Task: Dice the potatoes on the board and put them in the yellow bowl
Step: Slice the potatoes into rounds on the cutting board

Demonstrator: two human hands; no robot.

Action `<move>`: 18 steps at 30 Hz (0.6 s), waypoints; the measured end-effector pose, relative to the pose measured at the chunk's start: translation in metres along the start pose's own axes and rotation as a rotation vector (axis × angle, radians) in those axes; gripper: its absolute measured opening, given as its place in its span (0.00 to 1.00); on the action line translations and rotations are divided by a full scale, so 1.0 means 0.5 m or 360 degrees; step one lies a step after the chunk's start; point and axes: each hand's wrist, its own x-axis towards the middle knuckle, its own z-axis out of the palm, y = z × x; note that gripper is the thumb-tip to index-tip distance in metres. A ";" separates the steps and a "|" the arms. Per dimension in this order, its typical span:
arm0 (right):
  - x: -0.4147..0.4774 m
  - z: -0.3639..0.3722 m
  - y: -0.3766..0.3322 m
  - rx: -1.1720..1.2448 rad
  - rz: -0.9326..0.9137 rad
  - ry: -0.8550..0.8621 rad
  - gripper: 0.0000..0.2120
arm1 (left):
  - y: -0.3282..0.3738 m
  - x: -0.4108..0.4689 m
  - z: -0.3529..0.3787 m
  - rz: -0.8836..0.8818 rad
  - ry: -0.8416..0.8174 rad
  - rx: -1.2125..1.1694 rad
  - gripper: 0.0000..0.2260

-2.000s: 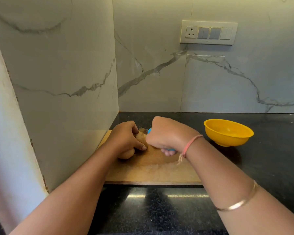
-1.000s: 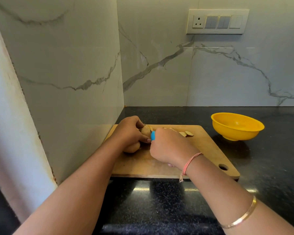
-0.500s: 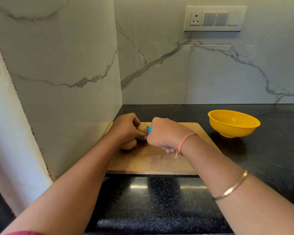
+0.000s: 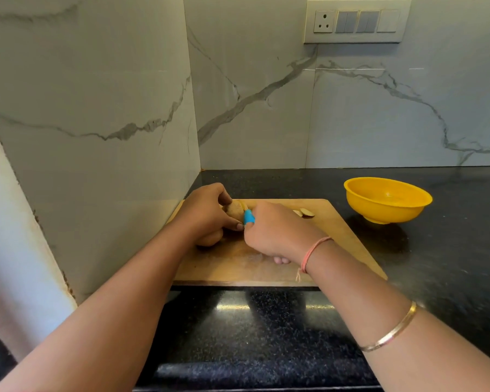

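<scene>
A wooden cutting board [image 4: 343,236] lies on the black counter. My left hand [image 4: 204,213] holds a brown potato [image 4: 234,211] down on the board's far left part. A second potato [image 4: 208,239] peeks out beneath that hand. My right hand [image 4: 275,233] grips a knife by its blue handle [image 4: 249,217], right against the held potato; the blade is hidden. A few cut potato slices [image 4: 304,213] lie near the board's far edge. The yellow bowl [image 4: 386,200] stands on the counter to the right of the board and looks empty.
Marble-patterned walls close the corner on the left and behind [image 4: 266,108]. A socket and switch panel [image 4: 357,21] sits high on the back wall. The black speckled counter [image 4: 450,250] stretches right of the board and in front of it.
My right hand with the knife has shifted slightly back and forth beside the potato across the frames. The left hand has kept its hold on the potato. The camera view has wobbled.
</scene>
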 end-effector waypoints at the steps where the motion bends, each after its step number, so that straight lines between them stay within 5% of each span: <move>1: 0.002 0.002 0.001 0.0009 0.0000 0.0008 0.06 | -0.001 0.000 0.000 -0.0001 0.0003 0.0002 0.21; 18: 0.016 0.031 0.018 -0.0194 -0.0124 0.0344 0.15 | -0.009 0.016 0.006 -0.0015 -0.0020 0.0019 0.20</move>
